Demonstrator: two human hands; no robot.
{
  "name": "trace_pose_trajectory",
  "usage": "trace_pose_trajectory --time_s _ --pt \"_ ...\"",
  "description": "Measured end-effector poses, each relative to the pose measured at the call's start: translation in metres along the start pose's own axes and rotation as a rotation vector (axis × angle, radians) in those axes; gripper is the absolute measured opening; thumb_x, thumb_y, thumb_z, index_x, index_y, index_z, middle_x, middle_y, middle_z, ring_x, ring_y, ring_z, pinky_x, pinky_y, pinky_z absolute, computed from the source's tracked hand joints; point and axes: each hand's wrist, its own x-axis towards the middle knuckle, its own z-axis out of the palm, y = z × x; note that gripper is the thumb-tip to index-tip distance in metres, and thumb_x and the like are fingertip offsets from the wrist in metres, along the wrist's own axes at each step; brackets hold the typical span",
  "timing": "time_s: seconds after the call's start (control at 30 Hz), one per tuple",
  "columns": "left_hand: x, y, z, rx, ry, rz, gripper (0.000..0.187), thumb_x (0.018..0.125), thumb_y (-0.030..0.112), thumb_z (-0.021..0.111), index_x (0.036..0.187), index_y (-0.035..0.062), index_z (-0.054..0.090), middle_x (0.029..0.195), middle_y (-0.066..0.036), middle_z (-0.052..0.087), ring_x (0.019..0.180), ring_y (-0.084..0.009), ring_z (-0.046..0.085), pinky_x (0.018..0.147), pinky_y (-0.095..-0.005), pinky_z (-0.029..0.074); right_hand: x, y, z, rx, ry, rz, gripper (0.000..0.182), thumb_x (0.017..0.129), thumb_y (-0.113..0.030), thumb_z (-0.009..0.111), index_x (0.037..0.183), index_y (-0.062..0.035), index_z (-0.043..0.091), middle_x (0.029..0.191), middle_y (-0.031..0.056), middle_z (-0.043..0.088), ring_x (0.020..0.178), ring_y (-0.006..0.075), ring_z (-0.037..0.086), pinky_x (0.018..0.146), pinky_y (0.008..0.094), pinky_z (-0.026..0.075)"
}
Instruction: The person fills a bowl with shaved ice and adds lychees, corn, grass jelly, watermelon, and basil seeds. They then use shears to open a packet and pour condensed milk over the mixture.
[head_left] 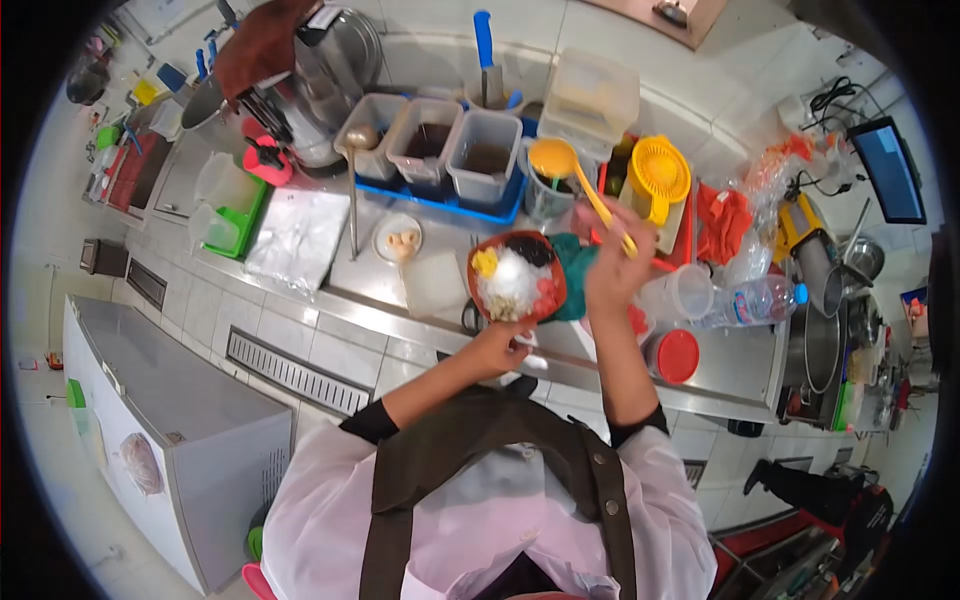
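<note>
A reddish bowl [517, 278] at the counter's front holds a white mound with yellow, black, pink and pale pieces around it. My left hand [503, 347] is at the bowl's near rim, its fingers curled against it. My right hand [622, 250] grips the handle of a yellow ladle [556, 158], raised to the right of the bowl. The ladle's cup is over a clear jug [546, 197]. A teal cloth [574, 277] lies between the bowl and my right forearm. Left of the bowl are a small dish [398, 238] and a pale square lid [434, 285].
Three square tubs [484, 158] stand in a blue tray [400, 203] at the back. A yellow juicer [660, 175], a water bottle [752, 302] and a red-lidded jar [674, 356] are on the right. Another person [835, 500] is at the lower right.
</note>
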Motion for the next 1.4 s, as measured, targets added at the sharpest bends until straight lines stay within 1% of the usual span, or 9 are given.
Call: trace_pose_trajectory --time_s 0.07,0.37,0.63,0.8,0.93,1.1,1.2,1.3,1.4 --pt "-0.011 0.012 -0.017 0.017 -0.004 -0.114 0.037 0.079 0.008 0.059 0.114 0.0003 0.052 0.094 -0.015 0.062 0.086 -0.0208 0.061 0.073 -0.0309 0.049 0.049 0.025 0.034 -0.578 -0.228 -0.267 0.014 0.09 -0.011 0.044 0.098 -0.0001 0.045 0.1 0.0156 0.055 0.087 0.0278 0.059 0.076 0.0328 0.046" --pt "-0.071 -0.069 -0.111 0.512 0.597 -0.185 0.027 0.071 0.009 0.057 0.096 0.0 0.058 0.089 -0.021 0.06 0.082 -0.0356 0.058 0.075 -0.044 0.046 0.147 0.203 0.13 -1.494 -1.089 0.332 0.036 0.088 -0.035 0.041 0.116 -0.0142 0.05 0.127 0.0104 0.043 0.121 0.0329 0.036 0.096 0.0609 0.025" --pt "-0.042 -0.132 -0.128 0.64 0.467 -0.554 0.023 0.073 0.017 0.054 0.074 -0.0061 0.056 0.077 -0.024 0.058 0.075 -0.041 0.056 0.071 -0.0464 0.046 0.085 0.088 0.078 -0.952 -0.609 -0.244 0.034 0.086 -0.03 0.048 0.116 -0.0119 0.052 0.12 0.007 0.047 0.112 0.0276 0.041 0.089 0.0432 0.027" --pt "-0.036 -0.195 -0.145 0.874 0.167 -0.357 0.026 0.072 0.019 0.052 0.062 -0.0029 0.061 0.064 -0.023 0.059 0.065 -0.0361 0.06 0.063 -0.0422 0.048 0.021 0.011 -0.061 -0.844 -0.457 0.061 0.03 0.084 -0.02 0.053 0.112 -0.0097 0.054 0.111 0.0072 0.052 0.102 0.0228 0.05 0.087 0.0343 0.032" --pt "-0.044 -0.107 -0.162 0.348 0.307 -0.69 0.034 0.07 0.029 0.054 0.065 -0.003 0.062 0.059 -0.015 0.061 0.051 -0.0219 0.059 0.051 -0.034 0.046 -0.038 -0.049 -0.187 -0.844 0.02 0.445 0.023 0.085 -0.011 0.052 0.106 -0.0051 0.055 0.1 0.0066 0.057 0.087 0.0145 0.054 0.076 0.0248 0.041" --pt "-0.033 0.049 -0.13 0.154 0.289 -0.43 0.013 0.07 0.008 0.057 0.065 -0.0026 0.054 0.054 -0.007 0.053 0.046 -0.0115 0.05 0.044 -0.0262 0.04 -0.123 -0.083 -0.242 -0.773 0.191 0.752 0.017 0.086 -0.015 0.052 0.097 -0.005 0.057 0.098 0.0063 0.059 0.077 0.0139 0.058 0.065 0.0235 0.044" --pt "0.007 0.086 -0.064 0.467 0.085 -0.189 0.013 0.068 0.008 0.061 0.064 0.0002 0.051 0.053 -0.006 0.051 0.047 -0.0114 0.048 0.044 -0.0276 0.038 -0.137 -0.079 -0.185 -0.11 0.069 1.007 0.035 0.09 -0.036 0.045 0.11 -0.0081 0.051 0.103 0.008 0.056 0.086 0.0159 0.057 0.069 0.0302 0.048" --pt "0.044 0.102 0.04 0.608 -0.174 0.176 0.022 0.065 0.018 0.065 0.067 0.0005 0.052 0.059 -0.017 0.055 0.054 -0.0317 0.056 0.051 -0.0401 0.043 -0.141 -0.069 -0.139 0.408 0.139 0.985 0.053 0.089 -0.038 0.047 0.131 -0.0105 0.029 0.112 0.0098 0.051 0.091 0.0156 0.055 0.073 0.0291 0.046" --pt "0.067 0.077 0.124 0.595 -0.365 0.307 0.023 0.069 0.022 0.065 0.077 0.0015 0.058 0.07 -0.017 0.06 0.065 -0.0339 0.059 0.059 -0.0407 0.046 -0.148 -0.032 -0.161 0.059 0.374 0.899 0.044 0.088 -0.029 0.051 0.125 -0.0094 0.035 0.093 0.0038 0.054 0.074 0.0089 0.052 0.061 0.0231 0.043"
